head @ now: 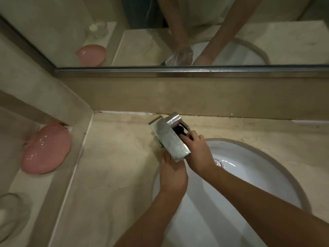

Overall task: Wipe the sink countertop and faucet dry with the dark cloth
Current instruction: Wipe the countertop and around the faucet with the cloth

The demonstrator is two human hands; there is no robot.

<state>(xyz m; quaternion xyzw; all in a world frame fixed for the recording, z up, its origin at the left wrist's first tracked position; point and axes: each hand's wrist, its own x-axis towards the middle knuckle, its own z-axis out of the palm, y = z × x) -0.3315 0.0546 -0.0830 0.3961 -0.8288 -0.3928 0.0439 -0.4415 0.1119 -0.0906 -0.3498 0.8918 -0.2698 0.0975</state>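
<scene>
Right hand (197, 150) pinches the dark cloth (179, 130) beside the faucet (169, 139). Left hand (171, 172) below the faucet: grip unclear. Best wiped base to spout.

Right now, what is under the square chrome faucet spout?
Under the square chrome faucet spout, the left hand's fingers reach in. The fingertips, and any cloth there, are hidden.
</scene>
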